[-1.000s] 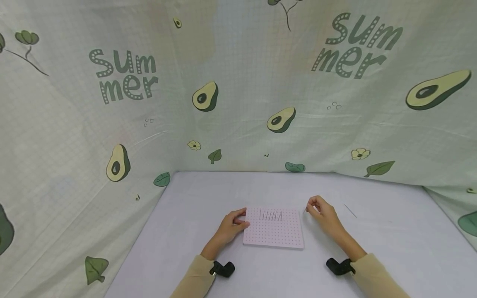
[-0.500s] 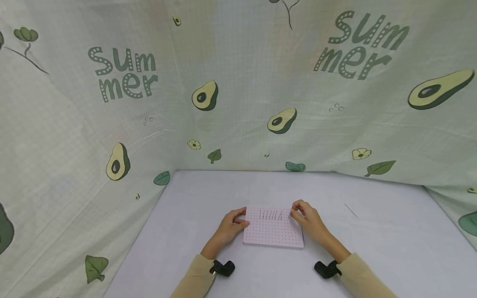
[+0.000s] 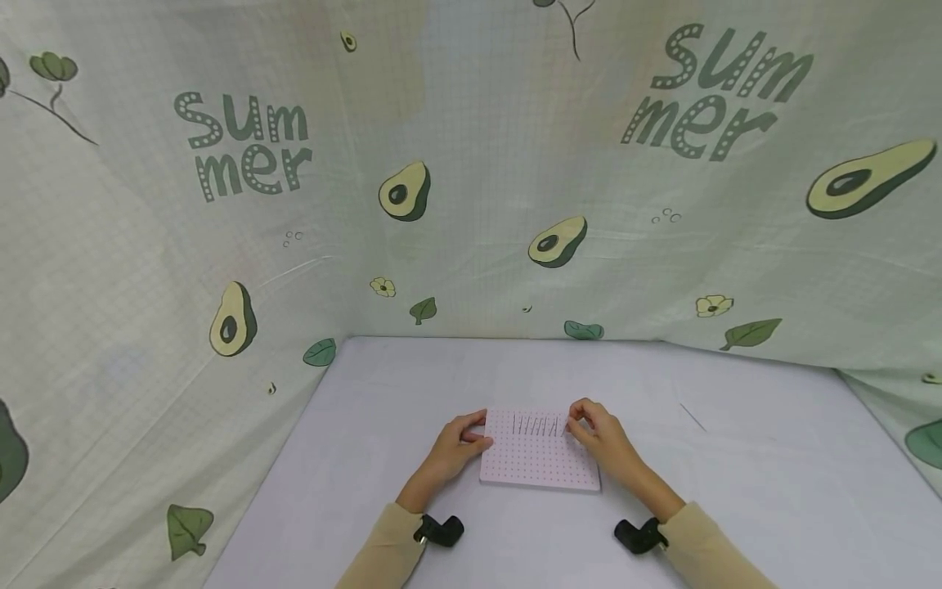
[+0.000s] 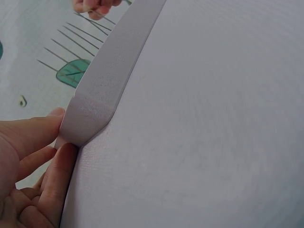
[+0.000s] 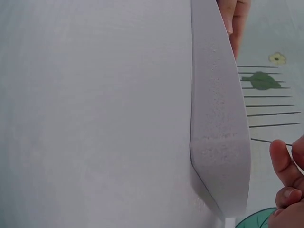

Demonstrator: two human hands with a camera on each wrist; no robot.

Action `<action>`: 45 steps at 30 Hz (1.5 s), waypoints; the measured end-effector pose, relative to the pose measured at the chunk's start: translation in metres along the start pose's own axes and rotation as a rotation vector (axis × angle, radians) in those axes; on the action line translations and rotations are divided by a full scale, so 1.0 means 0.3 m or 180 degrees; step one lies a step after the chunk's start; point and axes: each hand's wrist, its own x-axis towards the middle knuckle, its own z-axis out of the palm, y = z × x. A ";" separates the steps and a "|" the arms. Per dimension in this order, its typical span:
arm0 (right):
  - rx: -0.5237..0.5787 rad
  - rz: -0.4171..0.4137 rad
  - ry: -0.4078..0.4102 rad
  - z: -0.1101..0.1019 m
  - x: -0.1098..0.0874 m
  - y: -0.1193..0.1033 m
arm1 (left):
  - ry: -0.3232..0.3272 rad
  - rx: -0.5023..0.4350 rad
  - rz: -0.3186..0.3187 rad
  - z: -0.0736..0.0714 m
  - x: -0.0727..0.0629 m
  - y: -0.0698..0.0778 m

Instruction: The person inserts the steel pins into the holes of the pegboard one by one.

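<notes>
A pale pink pegboard (image 3: 540, 468) with rows of small holes lies on the table. Several thin dark rods (image 3: 533, 425) stand in a row near its far edge. My left hand (image 3: 450, 451) grips the board's left side, thumb and fingers at the corner in the left wrist view. My right hand (image 3: 605, 442) is over the board's far right part, at the right end of the row. Between its thumb and finger it pinches a thin rod (image 5: 262, 140), slightly tilted, its lower end right at the board's surface in the right wrist view.
One loose thin rod (image 3: 693, 417) lies on the white table (image 3: 765, 491) to the right of the board. Behind the table hangs a curtain (image 3: 471, 286) printed with avocados and leaves. Each wrist wears a black camera (image 3: 640, 536).
My right hand has moved left from beside the board to above it, bringing the pinched rod to the row's right end. The left hand has stayed at the board's side.
</notes>
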 end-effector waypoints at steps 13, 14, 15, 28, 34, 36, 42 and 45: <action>-0.0129 -0.0027 -0.0070 0.003 -0.014 -0.009 | 0.0002 0.0031 0.0015 0.003 -0.002 -0.010; -0.0105 -0.0027 -0.0065 0.003 -0.014 -0.007 | 0.0003 0.0033 0.0019 0.003 -0.001 -0.011; -0.0080 -0.0037 -0.0063 0.002 -0.014 -0.006 | 0.0005 0.0031 0.0026 0.003 0.000 -0.011; 0.0027 -0.0154 0.0054 -0.009 -0.040 0.003 | -0.0041 0.0009 0.0045 -0.012 -0.020 -0.017; -0.0032 -0.0022 0.0109 -0.050 -0.055 0.007 | -0.0079 0.0010 0.0044 -0.019 -0.031 -0.018; -0.0067 0.0039 0.0144 -0.068 -0.061 0.005 | -0.0097 0.0012 0.0055 -0.022 -0.034 -0.019; -0.0192 0.0223 0.0298 -0.126 -0.076 0.001 | -0.0131 -0.0015 0.0083 -0.031 -0.047 -0.021; -0.0232 0.0276 0.0360 -0.153 -0.088 0.006 | -0.0146 -0.0022 0.0087 -0.036 -0.053 -0.019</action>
